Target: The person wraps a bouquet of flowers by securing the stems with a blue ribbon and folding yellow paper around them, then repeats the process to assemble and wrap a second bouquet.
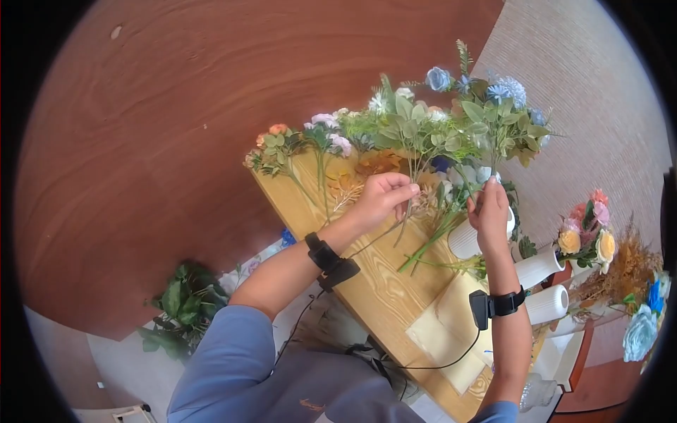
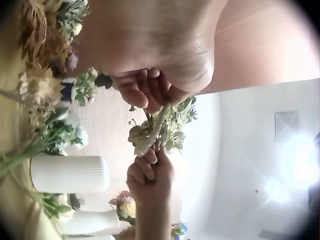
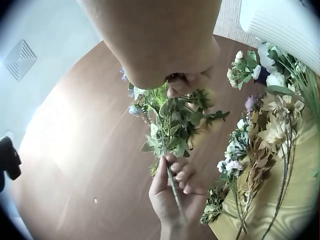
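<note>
Above the table, my left hand (image 1: 389, 197) pinches the thin stem of a leafy flower spray (image 1: 407, 127) between thumb and fingers. Its stem (image 3: 172, 185) slants down past the palm in the right wrist view. To the right, my right hand (image 1: 489, 211) grips the stems of a bunch of blue flowers (image 1: 511, 92) with green leaves. The two bunches stand upright side by side, their foliage overlapping in the head view. In the left wrist view, the right hand's fingers (image 2: 148, 170) curl round the stems, close below the left hand.
On the wooden table (image 1: 381, 282) lie orange flowers (image 1: 277, 134), lilac flowers (image 1: 338, 143) and several green stems. White ribbed vases (image 1: 546, 304) lie along the right side. Pink and yellow flowers (image 1: 596, 225) stand beyond them. A leafy plant (image 1: 180, 303) is on the floor at left.
</note>
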Demonstrator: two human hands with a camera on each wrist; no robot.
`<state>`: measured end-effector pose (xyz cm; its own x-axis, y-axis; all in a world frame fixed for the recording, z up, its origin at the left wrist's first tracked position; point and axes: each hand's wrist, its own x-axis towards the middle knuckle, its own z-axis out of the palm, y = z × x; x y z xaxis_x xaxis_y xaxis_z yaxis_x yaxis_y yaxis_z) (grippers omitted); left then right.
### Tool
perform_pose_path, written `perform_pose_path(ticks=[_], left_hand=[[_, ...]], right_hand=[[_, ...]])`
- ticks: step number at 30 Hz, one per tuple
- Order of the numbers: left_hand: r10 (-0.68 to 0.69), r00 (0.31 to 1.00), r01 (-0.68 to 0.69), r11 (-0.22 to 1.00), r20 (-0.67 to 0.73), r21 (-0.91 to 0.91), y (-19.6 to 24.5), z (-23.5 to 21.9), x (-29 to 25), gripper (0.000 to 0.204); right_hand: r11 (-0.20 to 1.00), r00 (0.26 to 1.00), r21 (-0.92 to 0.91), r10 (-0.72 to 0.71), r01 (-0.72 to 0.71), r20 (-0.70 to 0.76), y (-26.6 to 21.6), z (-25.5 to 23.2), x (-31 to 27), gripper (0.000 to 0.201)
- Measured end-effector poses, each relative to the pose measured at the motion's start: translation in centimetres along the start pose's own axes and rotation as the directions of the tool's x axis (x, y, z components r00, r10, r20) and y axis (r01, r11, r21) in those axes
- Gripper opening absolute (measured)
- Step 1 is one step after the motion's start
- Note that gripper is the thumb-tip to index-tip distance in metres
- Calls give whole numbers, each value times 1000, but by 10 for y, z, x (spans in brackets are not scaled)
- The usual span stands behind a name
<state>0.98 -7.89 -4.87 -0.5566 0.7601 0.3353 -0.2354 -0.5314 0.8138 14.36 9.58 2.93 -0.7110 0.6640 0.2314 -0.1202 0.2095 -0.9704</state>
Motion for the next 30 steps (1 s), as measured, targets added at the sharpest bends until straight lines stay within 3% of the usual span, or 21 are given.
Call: perform_pose_path(ticks=[1, 4, 8, 10, 12, 14, 16, 19, 24, 26, 28, 30], left_hand=[[81, 996, -71, 978, -44, 194, 1, -1, -1, 13], [64, 988, -45, 990, -144, 130, 5, -16, -3, 13], [45, 991, -42, 999, -127, 27, 20, -31, -12, 14], [72, 988, -65, 996, -134, 53, 27, -38, -16, 14], [95, 987, -86, 994, -132, 72, 38, -46, -19, 14], [104, 987, -93, 992, -126, 89, 49, -51, -14, 14], [222, 970, -182, 934, -98, 309, 68, -43, -6, 13], [273, 957, -228, 917, -97, 326, 93, -38, 7, 14], [264, 952, -151, 845, -154, 514, 98, -74, 5, 17], [196, 955, -12, 777, -223, 630, 85, -93, 0, 20], [175, 944, 41, 780, -281, 624, 59, -112, -5, 21], [78, 922, 185, 771, -378, 610, 39, -124, -9, 16]], right_hand=[[999, 999, 39, 34, -34, 1, -2, 0, 2, 33], [995, 998, 70, 64, -65, 12, -5, -1, 7, 32], [994, 996, 68, 79, -83, 48, -7, 8, 12, 30], [995, 996, 53, 86, -87, 20, -10, 15, 12, 29], [1000, 994, -12, -4, 5, 107, -12, 20, 10, 27], [998, 996, 53, 15, -20, 84, -12, 28, 12, 26], [999, 998, 46, -19, 16, 68, -10, 34, 18, 27], [998, 999, 50, -37, 35, 31, -9, 38, 26, 27], [998, 997, 18, -63, 64, -47, -10, 27, 29, 29], [997, 996, 20, -71, 72, -57, -7, 17, 30, 30], [994, 991, 7, -105, 106, -80, -5, 7, 32, 31], [996, 992, 9, -93, 94, -86, -6, 0, 28, 32]])
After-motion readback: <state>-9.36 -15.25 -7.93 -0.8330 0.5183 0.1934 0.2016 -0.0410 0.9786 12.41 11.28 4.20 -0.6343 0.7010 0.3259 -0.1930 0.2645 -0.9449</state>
